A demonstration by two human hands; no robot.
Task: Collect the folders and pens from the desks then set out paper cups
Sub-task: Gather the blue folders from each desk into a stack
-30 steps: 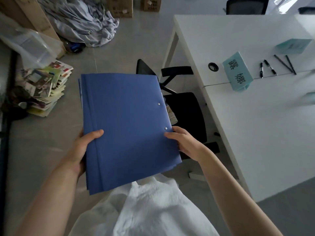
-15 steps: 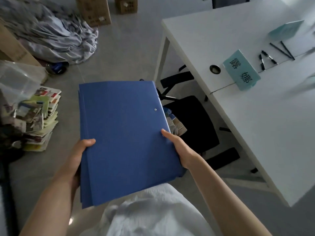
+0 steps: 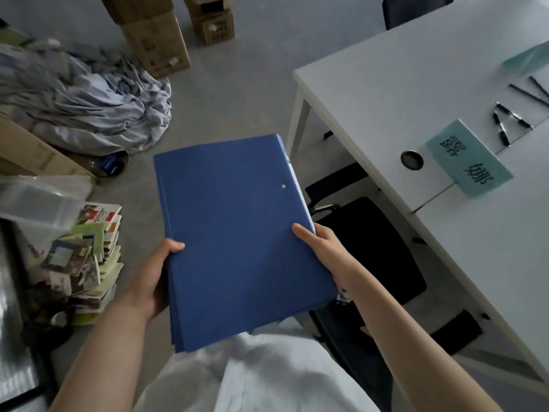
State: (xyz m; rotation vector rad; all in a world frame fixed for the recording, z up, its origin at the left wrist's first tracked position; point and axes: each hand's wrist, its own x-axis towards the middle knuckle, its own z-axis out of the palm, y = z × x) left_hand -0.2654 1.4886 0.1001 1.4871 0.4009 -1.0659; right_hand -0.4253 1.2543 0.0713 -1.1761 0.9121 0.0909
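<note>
Folders in hand, you've turned left.
Both hands (image 3: 148, 281) (image 3: 323, 248) hold blue folders (image 3: 237, 233); pens (image 3: 509, 121), probably four, remain far right on worktop (image 3: 386, 93).

Stacked blue folders (image 3: 237, 233) held flat above floor; black pens (image 3: 509, 121) lie on desk.

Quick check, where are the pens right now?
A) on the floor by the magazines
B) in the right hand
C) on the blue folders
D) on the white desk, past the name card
D: the pens lie on the desk beyond the name card; both hands hold only the folders.
</note>
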